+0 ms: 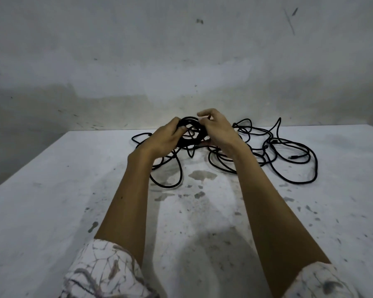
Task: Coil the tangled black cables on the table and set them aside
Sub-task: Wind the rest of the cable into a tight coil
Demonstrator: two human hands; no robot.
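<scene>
Head view
Left hand (164, 139): my fingers curl round the coil (191, 131), lifted above the counter (52, 190).
Right hand (216, 130): my fingers pinch the coil's right side.
Loose cables (284, 151): tangled on counter, right of coil.

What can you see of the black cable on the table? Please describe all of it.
The black cable is thin, round and matte, like rubber-coated cord. Part of it is gathered into a small coil, raised off the table between both hands: the left hand grips one side, the right hand pinches the other. The rest lies in loose tangled loops on the table, mostly to the right, with one loop hanging toward the person. A small plug end seems to lie at the right.
</scene>
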